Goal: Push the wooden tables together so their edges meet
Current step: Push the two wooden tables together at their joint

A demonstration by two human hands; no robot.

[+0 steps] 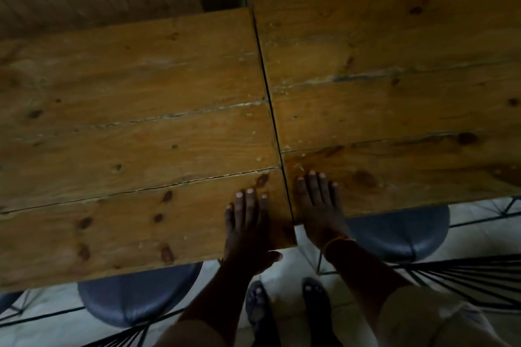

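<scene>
Two plank-topped wooden tables stand side by side, the left table [127, 135] and the right table [394, 79]. Only a thin dark seam runs between their inner edges, and the left table's front edge sits nearer to me than the right one's. My left hand [248, 228] lies over the near corner of the left table, fingers flat on top and thumb hooked under the front edge. My right hand [318, 205] rests flat on the near corner of the right table, fingers spread, an orange band at the wrist.
A dark round stool [135, 298] is tucked under the left table and another stool [400, 234] under the right one. Black wire chair frames [465, 276] stand at the lower right. My feet in sandals [284, 310] are on the pale tiled floor. A wood-panelled wall is behind.
</scene>
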